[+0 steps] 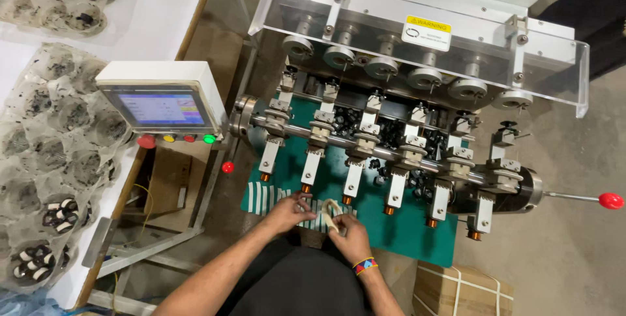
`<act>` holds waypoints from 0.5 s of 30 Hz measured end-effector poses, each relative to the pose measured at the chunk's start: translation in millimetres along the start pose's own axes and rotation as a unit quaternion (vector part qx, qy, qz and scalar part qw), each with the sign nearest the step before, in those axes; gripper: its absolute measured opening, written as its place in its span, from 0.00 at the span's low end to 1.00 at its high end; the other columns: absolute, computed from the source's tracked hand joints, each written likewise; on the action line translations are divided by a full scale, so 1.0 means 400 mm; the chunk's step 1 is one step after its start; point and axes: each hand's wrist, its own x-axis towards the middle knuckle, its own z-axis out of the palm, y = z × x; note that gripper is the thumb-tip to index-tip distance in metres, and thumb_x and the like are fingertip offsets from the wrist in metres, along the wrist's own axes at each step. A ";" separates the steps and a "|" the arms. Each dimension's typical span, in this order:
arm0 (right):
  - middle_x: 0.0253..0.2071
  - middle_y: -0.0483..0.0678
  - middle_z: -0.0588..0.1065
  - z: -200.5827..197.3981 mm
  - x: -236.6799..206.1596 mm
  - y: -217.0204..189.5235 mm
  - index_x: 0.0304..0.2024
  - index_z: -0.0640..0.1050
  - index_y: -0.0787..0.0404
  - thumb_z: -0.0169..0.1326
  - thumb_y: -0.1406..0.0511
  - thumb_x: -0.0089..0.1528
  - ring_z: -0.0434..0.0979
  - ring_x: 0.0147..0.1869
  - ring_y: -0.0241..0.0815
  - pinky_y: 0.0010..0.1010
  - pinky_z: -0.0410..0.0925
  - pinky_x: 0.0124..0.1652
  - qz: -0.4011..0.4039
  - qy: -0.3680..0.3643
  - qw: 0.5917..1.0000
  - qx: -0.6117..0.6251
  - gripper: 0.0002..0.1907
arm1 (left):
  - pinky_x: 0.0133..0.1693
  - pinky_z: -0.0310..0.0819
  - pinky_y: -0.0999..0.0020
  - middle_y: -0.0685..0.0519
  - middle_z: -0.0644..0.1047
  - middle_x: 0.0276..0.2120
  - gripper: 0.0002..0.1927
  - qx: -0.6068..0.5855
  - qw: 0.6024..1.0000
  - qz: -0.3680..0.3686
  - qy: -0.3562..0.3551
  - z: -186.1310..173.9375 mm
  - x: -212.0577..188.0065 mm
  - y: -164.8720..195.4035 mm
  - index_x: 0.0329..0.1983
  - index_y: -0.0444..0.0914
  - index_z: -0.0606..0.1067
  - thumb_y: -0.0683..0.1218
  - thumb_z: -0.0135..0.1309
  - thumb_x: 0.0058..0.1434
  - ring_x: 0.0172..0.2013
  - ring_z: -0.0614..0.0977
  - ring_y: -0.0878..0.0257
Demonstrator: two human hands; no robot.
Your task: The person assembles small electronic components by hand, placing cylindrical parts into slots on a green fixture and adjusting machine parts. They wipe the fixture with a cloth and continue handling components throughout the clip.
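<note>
While your left hand [287,211] rests with bent fingers on the striped edge of the green mat [404,231], your right hand [349,231] pinches a small cream loop of tape [331,211] just beside it. That loop stands tall, its long side going up toward the winding machine [391,140]. A yellow and white sticker [426,32] sits on the clear cover [417,35] up top. A brown box [456,290] with white straps is cut off at the bottom. Clear trays [45,159] on the white counter [169,9] hold little black and white parts, too small to make out.
</note>
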 end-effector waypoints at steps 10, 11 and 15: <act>0.33 0.51 0.79 0.045 -0.086 -0.014 0.36 0.80 0.65 0.60 0.65 0.53 0.81 0.36 0.44 0.34 0.73 0.39 0.061 0.032 0.997 0.040 0.11 | 0.40 0.78 0.61 0.50 0.82 0.36 0.10 0.117 0.985 0.115 -0.057 0.044 -0.004 0.039 0.38 0.39 0.80 0.48 0.66 0.58 0.37 0.84 0.55; 0.34 0.50 0.80 0.031 -0.094 -0.006 0.36 0.80 0.65 0.60 0.65 0.53 0.81 0.36 0.44 0.33 0.73 0.39 0.075 0.045 0.995 0.045 0.12 | 0.40 0.78 0.61 0.51 0.82 0.36 0.10 0.110 0.986 0.104 -0.066 0.064 -0.005 0.045 0.39 0.39 0.80 0.48 0.66 0.59 0.37 0.84 0.56; 0.34 0.51 0.79 -0.036 -0.128 0.029 0.35 0.81 0.65 0.61 0.65 0.53 0.81 0.36 0.44 0.33 0.73 0.40 0.041 0.069 0.996 0.036 0.11 | 0.37 0.78 0.60 0.53 0.78 0.41 0.23 0.053 0.991 0.071 -0.103 0.144 0.013 0.090 0.41 0.36 0.74 0.48 0.72 0.47 0.33 0.83 0.56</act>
